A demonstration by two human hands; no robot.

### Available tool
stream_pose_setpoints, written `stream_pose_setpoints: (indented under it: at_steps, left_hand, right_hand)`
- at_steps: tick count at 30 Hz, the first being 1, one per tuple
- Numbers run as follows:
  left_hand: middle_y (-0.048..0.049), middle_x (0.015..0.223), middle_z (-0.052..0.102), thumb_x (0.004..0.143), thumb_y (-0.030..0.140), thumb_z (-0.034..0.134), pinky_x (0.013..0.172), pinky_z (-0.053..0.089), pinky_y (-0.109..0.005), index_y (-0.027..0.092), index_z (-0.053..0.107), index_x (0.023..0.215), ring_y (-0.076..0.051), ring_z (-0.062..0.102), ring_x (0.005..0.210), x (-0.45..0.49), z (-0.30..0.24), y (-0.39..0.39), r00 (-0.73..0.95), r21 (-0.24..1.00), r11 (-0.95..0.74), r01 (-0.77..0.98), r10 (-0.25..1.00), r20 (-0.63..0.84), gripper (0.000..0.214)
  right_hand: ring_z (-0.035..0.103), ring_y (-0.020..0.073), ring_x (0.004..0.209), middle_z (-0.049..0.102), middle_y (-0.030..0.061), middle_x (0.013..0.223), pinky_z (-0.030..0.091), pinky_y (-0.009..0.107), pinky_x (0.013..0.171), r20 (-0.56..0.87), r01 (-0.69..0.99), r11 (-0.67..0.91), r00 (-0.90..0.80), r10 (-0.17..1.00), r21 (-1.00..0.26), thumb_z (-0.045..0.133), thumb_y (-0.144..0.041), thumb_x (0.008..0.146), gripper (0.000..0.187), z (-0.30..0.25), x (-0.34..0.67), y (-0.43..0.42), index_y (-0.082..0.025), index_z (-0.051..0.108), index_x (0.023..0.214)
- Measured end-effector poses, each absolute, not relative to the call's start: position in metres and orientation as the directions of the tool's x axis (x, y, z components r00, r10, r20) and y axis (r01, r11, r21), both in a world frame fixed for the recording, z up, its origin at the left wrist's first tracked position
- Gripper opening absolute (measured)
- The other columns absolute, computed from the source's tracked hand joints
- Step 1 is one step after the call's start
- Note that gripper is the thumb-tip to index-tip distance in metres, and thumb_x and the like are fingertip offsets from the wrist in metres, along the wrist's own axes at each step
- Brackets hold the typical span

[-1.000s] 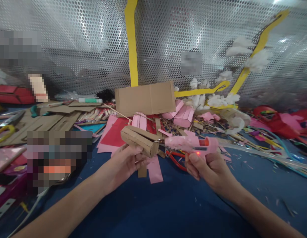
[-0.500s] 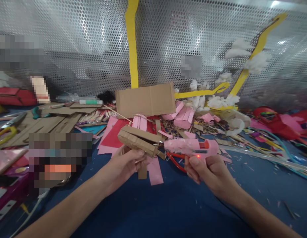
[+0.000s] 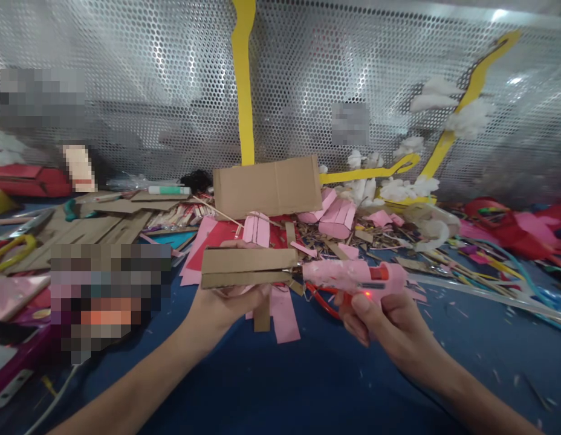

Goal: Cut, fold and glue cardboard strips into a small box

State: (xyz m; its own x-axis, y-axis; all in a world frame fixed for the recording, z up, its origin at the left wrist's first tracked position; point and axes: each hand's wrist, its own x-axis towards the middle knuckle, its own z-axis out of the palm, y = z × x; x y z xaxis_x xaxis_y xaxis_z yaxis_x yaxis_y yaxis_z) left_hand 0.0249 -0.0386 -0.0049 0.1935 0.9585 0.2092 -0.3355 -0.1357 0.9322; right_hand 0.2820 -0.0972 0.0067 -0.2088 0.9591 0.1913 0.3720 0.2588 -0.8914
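My left hand [image 3: 230, 308] grips a long folded cardboard piece [image 3: 248, 266] from below, its fingers wrapped round the far side. Two lengthwise faces of the piece are turned toward me, with a crease between them. In my right hand [image 3: 375, 323] is a pink glue gun [image 3: 341, 275] with a small red light lit. Its nozzle points left at the right end of the cardboard piece; whether it touches is too small to tell. Below hang or lie pink paper strips [image 3: 285, 320] and a brown cardboard strip [image 3: 262, 314].
A cardboard panel [image 3: 266, 187] stands behind my hands, against a perforated metal screen [image 3: 171, 78]. Pink paper boxes [image 3: 337, 217] and cardboard scraps lie beside it. A clear tape roll [image 3: 432, 235] is right; yellow-handled scissors [image 3: 17, 251] lie left on the blue table [image 3: 253, 386].
The cardboard piece has turned from a slant to nearly level, and its gap at the right end no longer shows. My right hand and the glue gun have shifted slightly right.
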Motion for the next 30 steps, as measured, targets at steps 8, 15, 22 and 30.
stream_pose_setpoints:
  at_steps: [8,15,22,30]
  left_hand:
    - [-0.0031,0.116,0.073,0.065,0.002,0.081,0.103,0.059,-0.050,0.029,0.056,0.099,-0.033,0.070,0.117,0.023,0.011,-0.035,0.194,0.883,-0.376,-0.283,0.879,0.436,0.050]
    - [-0.0039,0.118,0.072,0.068,0.005,0.079,0.101,0.060,-0.051,0.028,0.057,0.100,-0.033,0.071,0.116,0.024,0.011,-0.039,0.186,0.875,-0.369,-0.312,0.880,0.437,0.046]
    - [-0.0048,0.119,0.071,0.070,0.006,0.079,0.103,0.057,-0.050,0.028,0.055,0.103,-0.032,0.070,0.116,0.025,0.005,-0.036,0.202,0.873,-0.428,-0.236,0.857,0.474,0.045]
    - [-0.0043,0.118,0.071,0.073,0.007,0.077,0.104,0.056,-0.049,0.028,0.055,0.104,-0.031,0.068,0.117,0.023,0.006,-0.037,0.214,0.871,-0.452,-0.192,0.847,0.487,0.044]
  right_hand:
    - [0.044,0.0117,0.050,0.047,-0.0024,0.054,0.035,0.027,0.050,0.186,0.280,0.244,-0.218,0.958,-0.928,0.047,-0.058,0.104,0.055,0.002,0.281,-0.099,-0.021,0.049,0.064]
    - [0.045,0.0120,0.051,0.046,-0.0028,0.055,0.037,0.026,0.049,0.163,0.284,0.216,-0.197,0.967,-0.934,0.051,-0.059,0.102,0.051,0.003,0.277,-0.102,-0.021,0.052,0.068]
    - [0.043,0.0122,0.051,0.046,-0.0021,0.055,0.036,0.026,0.049,0.139,0.324,0.211,-0.233,0.962,-0.922,0.045,-0.061,0.103,0.056,0.007,0.275,-0.101,-0.021,0.049,0.064]
    - [0.043,0.0119,0.052,0.046,-0.0029,0.056,0.035,0.027,0.051,0.127,0.339,0.206,-0.240,0.962,-0.918,0.044,-0.061,0.104,0.054,0.006,0.276,-0.102,-0.021,0.050,0.067]
